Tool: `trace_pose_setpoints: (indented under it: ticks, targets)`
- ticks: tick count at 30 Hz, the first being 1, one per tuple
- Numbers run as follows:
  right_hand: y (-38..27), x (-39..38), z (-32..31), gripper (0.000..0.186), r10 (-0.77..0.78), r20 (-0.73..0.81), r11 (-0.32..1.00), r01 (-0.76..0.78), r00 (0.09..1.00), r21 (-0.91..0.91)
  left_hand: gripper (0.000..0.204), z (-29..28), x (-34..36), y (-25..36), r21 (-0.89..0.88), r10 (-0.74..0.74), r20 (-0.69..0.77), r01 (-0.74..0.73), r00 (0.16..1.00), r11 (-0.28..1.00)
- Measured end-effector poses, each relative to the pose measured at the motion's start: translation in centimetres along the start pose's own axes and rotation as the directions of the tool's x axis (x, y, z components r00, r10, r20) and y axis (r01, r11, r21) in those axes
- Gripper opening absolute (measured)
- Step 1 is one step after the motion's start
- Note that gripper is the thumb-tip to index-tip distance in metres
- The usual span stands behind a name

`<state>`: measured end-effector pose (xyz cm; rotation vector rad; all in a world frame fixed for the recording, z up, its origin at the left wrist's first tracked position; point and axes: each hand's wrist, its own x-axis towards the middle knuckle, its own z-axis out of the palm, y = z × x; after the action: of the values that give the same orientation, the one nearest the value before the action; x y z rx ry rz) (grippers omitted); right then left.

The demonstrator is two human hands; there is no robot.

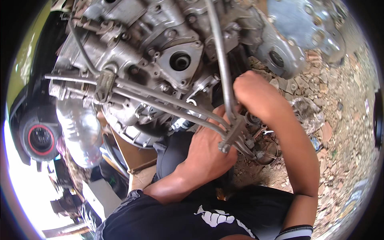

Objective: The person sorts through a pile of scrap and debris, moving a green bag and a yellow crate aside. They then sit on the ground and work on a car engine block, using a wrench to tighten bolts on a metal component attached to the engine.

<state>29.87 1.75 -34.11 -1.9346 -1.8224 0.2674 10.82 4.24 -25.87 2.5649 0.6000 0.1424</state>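
My left hand [210, 148] reaches up beneath a metal pipe assembly, its bracket [232, 134] lying over the back of the hand; its fingers are hidden. My right hand [252, 90] is curled just right of the upright steel pipe [222, 68], fingertips out of sight, so what it grips is unclear. Two bent pipes [162, 104] run left to a clamp [105, 86] on a large grey metal engine [140, 36] with a triangular flange [180, 60]. A silver cylindrical part [180, 122] shows above my left hand.
A grey metal housing [300, 28] lies upper right, over rubble ground [340, 120]. Loose round parts [266, 154] sit beside my right forearm. At left are a clear plastic bottle [80, 136], a cardboard box [132, 156] and a black part with a red ring [40, 140].
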Motion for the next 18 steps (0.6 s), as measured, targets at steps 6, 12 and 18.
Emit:
trace_pose_setpoints:
  ticks: [6,12,18]
  targets:
    - [1.1,-1.3,-5.6,0.010,-0.007,0.088,0.986,-0.008,0.996,0.165,0.051,-0.3,-0.1,-0.4,-0.275,0.012,0.018,-0.006,1.000,0.961]
    - [-2.1,-1.4,-8.4,0.013,0.124,0.076,0.948,-0.141,0.989,0.286,0.041,-0.8,-2.7,1.0,-0.627,0.075,-0.092,-0.116,0.993,0.771]
    - [-3.3,-4.6,-3.0,0.011,0.297,-0.147,0.851,-0.192,0.943,0.489,0.029,-1.2,-3.5,1.9,-0.637,-0.003,-0.138,-0.086,0.990,0.766]
